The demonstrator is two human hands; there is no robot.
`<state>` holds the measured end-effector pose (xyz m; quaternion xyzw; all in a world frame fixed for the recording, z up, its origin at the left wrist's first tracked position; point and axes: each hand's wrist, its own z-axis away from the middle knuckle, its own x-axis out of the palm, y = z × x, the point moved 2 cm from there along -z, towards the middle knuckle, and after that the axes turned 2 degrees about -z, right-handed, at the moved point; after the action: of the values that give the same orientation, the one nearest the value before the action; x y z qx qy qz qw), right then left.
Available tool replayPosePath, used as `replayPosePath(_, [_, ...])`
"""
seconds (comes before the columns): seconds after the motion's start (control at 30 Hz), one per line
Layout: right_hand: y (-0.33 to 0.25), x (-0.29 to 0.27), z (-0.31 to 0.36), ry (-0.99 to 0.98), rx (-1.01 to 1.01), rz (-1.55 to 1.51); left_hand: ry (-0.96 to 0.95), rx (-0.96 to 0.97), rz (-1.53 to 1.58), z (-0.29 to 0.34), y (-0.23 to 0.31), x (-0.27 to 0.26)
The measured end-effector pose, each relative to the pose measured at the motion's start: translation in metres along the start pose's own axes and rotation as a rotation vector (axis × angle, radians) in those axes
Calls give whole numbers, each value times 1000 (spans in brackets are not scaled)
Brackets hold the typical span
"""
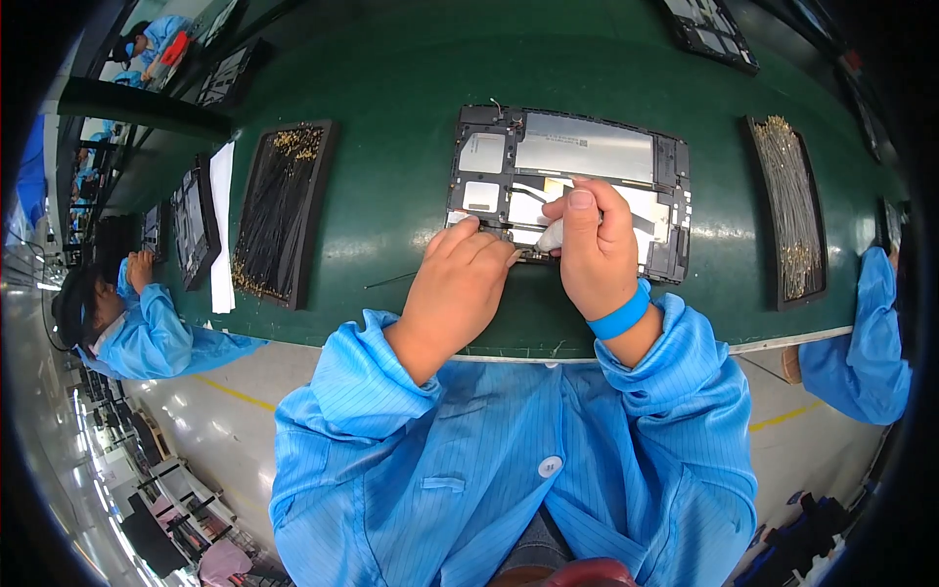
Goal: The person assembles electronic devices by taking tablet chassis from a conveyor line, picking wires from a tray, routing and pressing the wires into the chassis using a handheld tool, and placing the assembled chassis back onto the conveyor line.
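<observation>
Opened black tablet chassis (570, 186), silver shielding plates and pale inner panels exposed, lying flat on the green work mat (391, 98) toward 12 o'clock from the body. Right hand (594, 249) resting on its lower middle, fingers (583, 210) closed around a small white piece (551, 237), maybe a cloth or a tool handle, cannot tell which; thumb on top, probably to press with control. Left hand (458, 284) at 9 o'clock of the right one, fingertips (468, 227) together and flat on the chassis lower edge, holding nothing, seemingly to keep the frame from sliding. Blue band (620, 315) around the right wrist, blue striped coat sleeves behind.

Farther out: black tray of thin dark gold-tipped cables (284, 207) at 9 o'clock, black tray of pale wires (790, 217) at 3 o'clock, both within easy reach. Another person in a blue coat (147, 333) at the far left, another blue sleeve (866, 342) at the far right.
</observation>
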<state>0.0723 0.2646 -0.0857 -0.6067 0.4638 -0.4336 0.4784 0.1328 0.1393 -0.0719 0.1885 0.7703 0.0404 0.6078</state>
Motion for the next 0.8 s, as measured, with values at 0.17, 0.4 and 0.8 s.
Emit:
replayPosePath(0.17, [1, 1, 1, -3, 1, -9, -4, -6, 3, 1, 0, -1])
replayPosePath(0.4, [-2, 1, 0, -25, -52, 107, 3, -2, 19, -1, 0, 0])
replayPosePath(0.8, [-18, 15, -8, -220, -320, 484, 42, 31, 35, -1, 3, -6])
